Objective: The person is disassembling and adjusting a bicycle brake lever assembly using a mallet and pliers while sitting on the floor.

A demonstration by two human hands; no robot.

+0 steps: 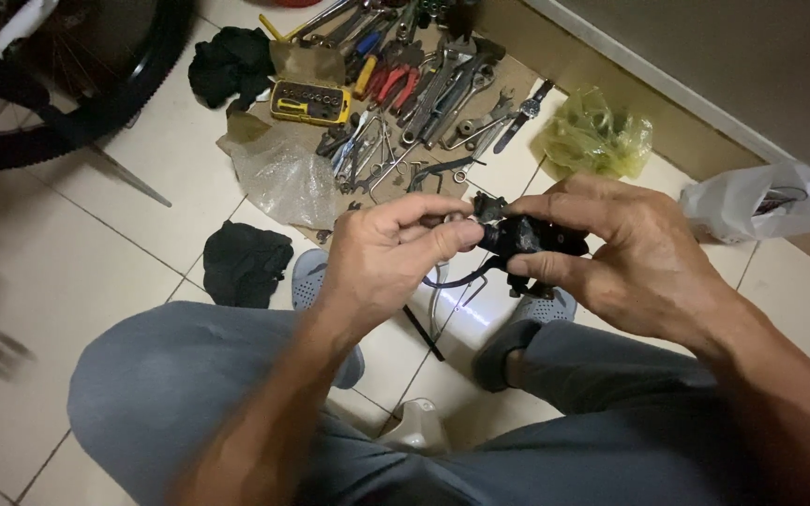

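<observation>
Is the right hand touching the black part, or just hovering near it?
Touching. The head view shows the right hand with thumb and fingers closed around the black part, no gap between them.

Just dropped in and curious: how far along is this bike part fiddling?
Done: tools are spread out on the floor by the bicycle wheel. In hand: the right hand grips a small black part while the left hand pinches at its end. Left: the part remains off the bike.
</observation>
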